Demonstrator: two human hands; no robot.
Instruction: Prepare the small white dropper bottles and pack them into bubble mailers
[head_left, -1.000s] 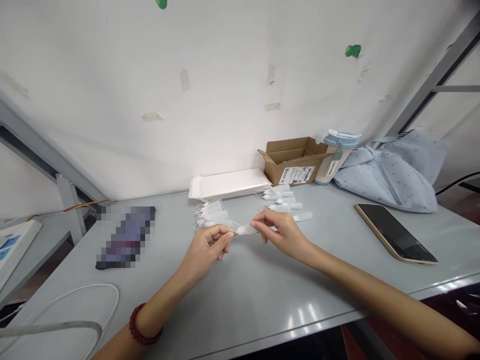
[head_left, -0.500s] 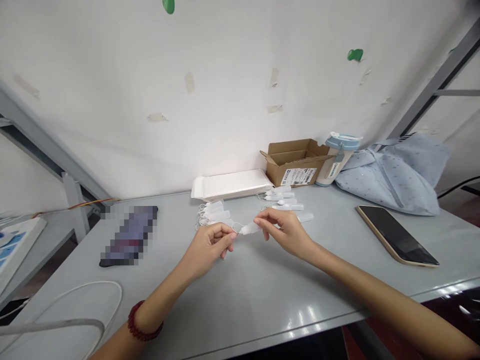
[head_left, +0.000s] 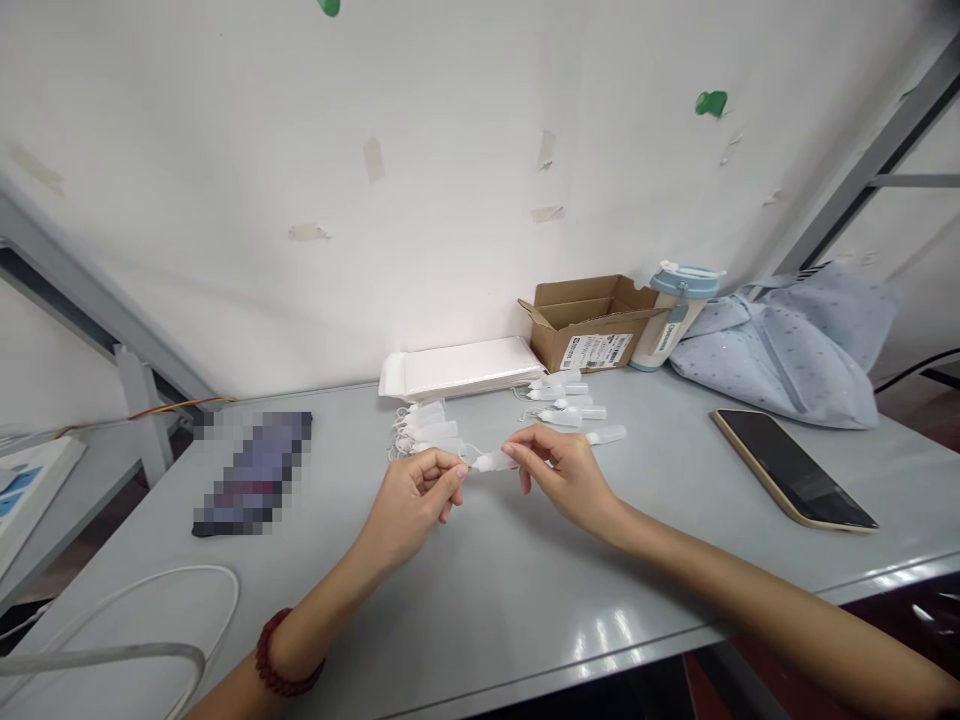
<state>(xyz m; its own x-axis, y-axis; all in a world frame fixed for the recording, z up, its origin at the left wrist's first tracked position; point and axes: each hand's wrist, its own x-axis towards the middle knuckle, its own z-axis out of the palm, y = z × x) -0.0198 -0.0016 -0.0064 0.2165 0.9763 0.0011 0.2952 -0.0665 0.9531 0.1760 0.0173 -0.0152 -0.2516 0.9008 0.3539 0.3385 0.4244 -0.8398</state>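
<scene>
Both my hands meet over the middle of the grey table (head_left: 525, 600). My right hand (head_left: 564, 472) pinches a small translucent white bottle (head_left: 492, 461) by its body. My left hand (head_left: 416, 497) is closed in a pinch at the bottle's tip end, on a small piece I cannot make out. Just behind my left hand lies a cluster of the same small bottles (head_left: 426, 428). A second group of small bottles (head_left: 571, 402) lies behind my right hand.
A flat white tray (head_left: 457, 368), an open cardboard box (head_left: 589, 320) and a blue-lidded cup (head_left: 675, 312) stand along the wall. A light blue bag (head_left: 787, 345) and a phone (head_left: 791, 466) lie right. A blurred dark object (head_left: 251, 475) and white cable (head_left: 187, 590) lie left.
Hardly anything has moved. Both hands stay pinched on the small bottle, shifting only slightly as the view wobbles.
</scene>
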